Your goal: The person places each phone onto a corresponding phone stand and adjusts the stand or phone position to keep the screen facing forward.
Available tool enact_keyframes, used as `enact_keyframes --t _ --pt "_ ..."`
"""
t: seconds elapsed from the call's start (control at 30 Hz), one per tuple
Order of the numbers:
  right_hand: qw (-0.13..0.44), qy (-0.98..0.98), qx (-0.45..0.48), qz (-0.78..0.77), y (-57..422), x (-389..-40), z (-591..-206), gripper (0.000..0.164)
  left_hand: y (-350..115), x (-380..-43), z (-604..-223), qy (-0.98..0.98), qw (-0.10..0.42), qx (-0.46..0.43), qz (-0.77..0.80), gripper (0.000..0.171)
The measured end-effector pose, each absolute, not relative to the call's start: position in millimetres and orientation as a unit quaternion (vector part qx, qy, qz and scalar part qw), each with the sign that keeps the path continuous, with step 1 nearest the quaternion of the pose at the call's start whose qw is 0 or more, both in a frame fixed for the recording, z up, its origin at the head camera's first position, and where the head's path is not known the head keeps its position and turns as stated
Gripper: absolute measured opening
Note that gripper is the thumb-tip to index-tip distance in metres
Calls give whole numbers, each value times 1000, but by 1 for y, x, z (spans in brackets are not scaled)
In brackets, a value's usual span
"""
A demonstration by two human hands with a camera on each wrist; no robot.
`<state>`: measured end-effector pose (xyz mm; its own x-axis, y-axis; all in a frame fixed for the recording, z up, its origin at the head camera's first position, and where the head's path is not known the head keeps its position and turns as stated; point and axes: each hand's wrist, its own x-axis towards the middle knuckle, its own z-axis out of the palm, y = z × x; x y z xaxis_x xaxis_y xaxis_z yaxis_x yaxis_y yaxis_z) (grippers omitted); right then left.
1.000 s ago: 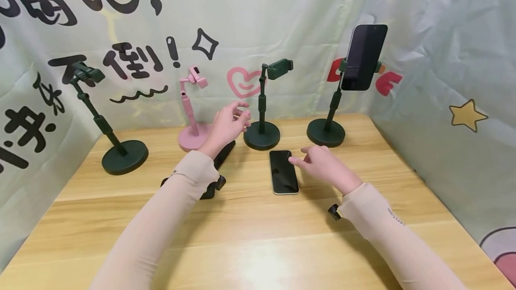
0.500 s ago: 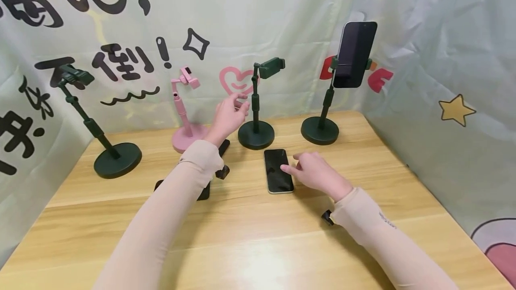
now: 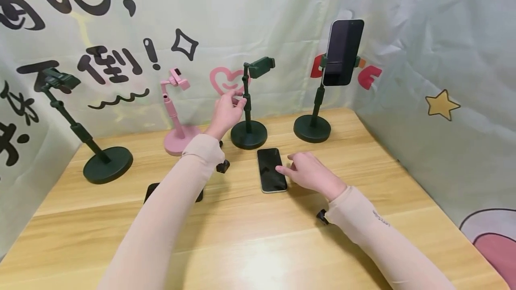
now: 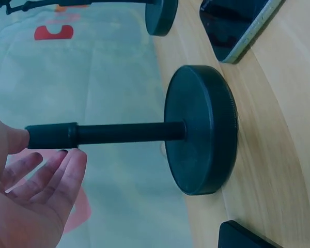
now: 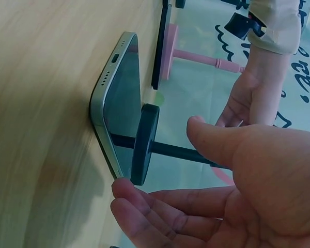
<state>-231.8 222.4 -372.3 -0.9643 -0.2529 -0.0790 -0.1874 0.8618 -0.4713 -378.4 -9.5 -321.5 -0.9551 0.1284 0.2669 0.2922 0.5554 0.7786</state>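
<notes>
My left hand [image 3: 227, 112] is at the pole of the middle dark green phone stand [image 3: 249, 136]. In the left wrist view its thumb touches the collar [image 4: 52, 136] on the pole, while the other fingers spread loosely beside it, not wrapped round. A phone [image 3: 272, 171] with a black screen lies flat on the table in front of that stand. Over its right edge reaches my right hand [image 3: 309, 172], fingers loosely bent. The right wrist view has a fingertip at the phone's near edge and the thumb above the screen, apart from it.
A pink stand [image 3: 177, 140] and another green stand [image 3: 108, 165] are to the left. At right, a green stand [image 3: 312, 129] holds an upright phone [image 3: 344, 53]. Another phone [image 3: 151, 190] lies partly under the left sleeve. A printed cloth [image 3: 282, 21] hangs behind the table [image 3: 238, 236].
My left hand has moved right to the middle stand's pole. The right hand has come down closer to the lying phone, its thumb now over it. The head view has shifted to the right.
</notes>
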Motion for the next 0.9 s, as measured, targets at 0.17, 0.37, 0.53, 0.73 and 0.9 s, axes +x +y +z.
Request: enact_keyframes --t 0.17,0.37,0.53,0.73,0.9 --pt "69 963 -115 -232 224 -231 -372 48 -10 -387 -324 -879 84 -116 -454 39" --pt "69 965 -109 -229 227 -231 -372 50 -9 -390 -322 -877 89 -126 -455 42" --pt "73 965 -104 -228 228 -231 -372 53 -7 -391 -322 -876 88 -133 -456 41" --pt "75 964 -106 -234 229 -231 -370 51 -2 -391 -324 -870 88 -143 -464 40" --pt "72 965 -107 -228 229 -232 -370 55 2 -391 -328 -873 98 -148 -454 42"
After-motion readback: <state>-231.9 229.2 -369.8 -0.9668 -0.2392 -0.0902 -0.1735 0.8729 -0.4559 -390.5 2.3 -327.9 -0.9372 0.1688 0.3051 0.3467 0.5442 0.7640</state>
